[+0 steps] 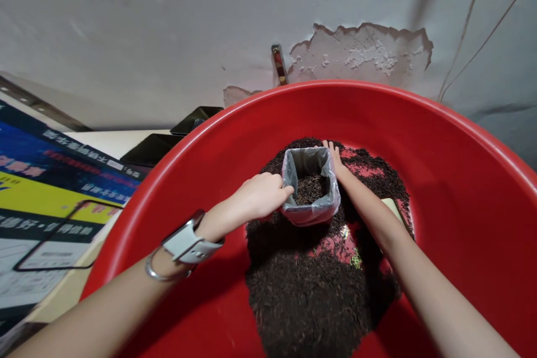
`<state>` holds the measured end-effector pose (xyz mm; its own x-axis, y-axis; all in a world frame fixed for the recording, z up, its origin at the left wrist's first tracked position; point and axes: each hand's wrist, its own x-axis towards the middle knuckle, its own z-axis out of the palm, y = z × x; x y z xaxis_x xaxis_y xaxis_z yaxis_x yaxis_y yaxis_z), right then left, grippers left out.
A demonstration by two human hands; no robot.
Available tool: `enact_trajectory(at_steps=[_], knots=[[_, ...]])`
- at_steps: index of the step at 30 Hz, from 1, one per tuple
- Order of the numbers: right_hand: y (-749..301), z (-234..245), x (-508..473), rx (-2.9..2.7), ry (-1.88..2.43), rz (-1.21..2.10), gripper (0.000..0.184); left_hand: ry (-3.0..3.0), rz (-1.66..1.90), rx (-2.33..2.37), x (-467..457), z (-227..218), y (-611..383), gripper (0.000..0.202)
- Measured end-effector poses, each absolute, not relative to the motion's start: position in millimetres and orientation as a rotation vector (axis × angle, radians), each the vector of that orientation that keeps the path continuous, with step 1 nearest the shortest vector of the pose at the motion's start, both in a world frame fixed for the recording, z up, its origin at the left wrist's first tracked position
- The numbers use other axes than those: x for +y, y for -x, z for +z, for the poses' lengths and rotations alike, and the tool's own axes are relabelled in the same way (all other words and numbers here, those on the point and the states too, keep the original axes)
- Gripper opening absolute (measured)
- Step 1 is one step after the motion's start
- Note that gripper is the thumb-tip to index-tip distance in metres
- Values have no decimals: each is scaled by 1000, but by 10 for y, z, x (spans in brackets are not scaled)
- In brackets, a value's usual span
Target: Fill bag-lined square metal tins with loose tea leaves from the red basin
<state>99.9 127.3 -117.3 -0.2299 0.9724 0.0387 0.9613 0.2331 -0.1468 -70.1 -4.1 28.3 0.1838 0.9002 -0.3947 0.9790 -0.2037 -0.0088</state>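
Note:
A square container (312, 213) lined with a clear plastic bag stands in a large red tub (197, 179), with some dark leaf-like bits (309, 189) at its bottom. My left hand (265, 194) grips its left side, fingers closed at the rim. At the far right corner, my right hand (333, 155) lies with fingers stretched out, against the container's side and over the dark bits. More of this loose material, which looks like dry tea leaves (310, 302), is heaped in front of the container and spread around it.
A pale flat-edged object (392, 208) lies half hidden behind my right forearm. Yellow-green specks (356, 259) show on the tub floor. Left of the tub are a printed box (54, 179) and black trays (149, 149). Behind rises a wall (210, 28) with peeling paint.

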Motion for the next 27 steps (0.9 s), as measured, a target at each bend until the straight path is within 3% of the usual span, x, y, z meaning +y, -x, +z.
enact_trajectory(at_steps=[6,12,17,20,27], knots=[[-961,-1157,1130,-2166,2004,285,40,-2254,-464,1786,-44,263,720,47],[-1113,-817,1309,-1939,1969,378,43,-2245,-440,1800,-39,248,723,46],[-973,-194,1248,-1560,1155,718,39,-2327,-485,1710,-48,242,735,47],[-845,172,979,-1629,755,922,37,-2276,-429,1772,-52,252,730,45],[-975,395,620,-2312,524,937,19,-2206,-364,1759,-55,289,713,45]])
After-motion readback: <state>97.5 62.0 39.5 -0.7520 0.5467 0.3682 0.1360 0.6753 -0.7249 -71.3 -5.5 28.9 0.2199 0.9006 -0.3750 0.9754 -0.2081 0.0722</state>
